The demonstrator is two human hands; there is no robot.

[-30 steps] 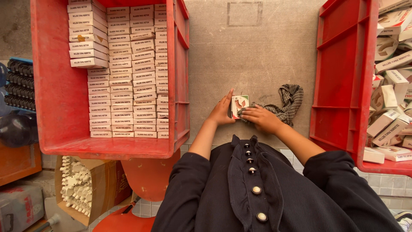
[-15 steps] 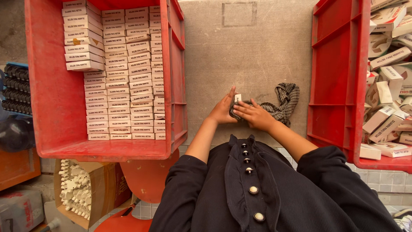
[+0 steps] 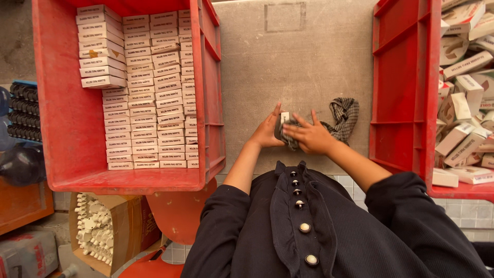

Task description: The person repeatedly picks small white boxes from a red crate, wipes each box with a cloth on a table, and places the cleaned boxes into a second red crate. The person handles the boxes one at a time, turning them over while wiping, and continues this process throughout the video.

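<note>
Now the small box (image 3: 283, 119) stands on edge near the worktop's (image 3: 288, 62) front edge, where a second ago its printed face lay open to view. The left hand (image 3: 267, 131) braces it from the side, fingers flat against it, while the right hand (image 3: 310, 136) presses the checked cloth (image 3: 343, 116) over it, so wiping has moved to another side. Red crates (image 3: 67, 118) flank both hands.

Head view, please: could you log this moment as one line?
left hand: holds small white cardboard box | right hand: presses grey checked cloth on box | grey table
</note>
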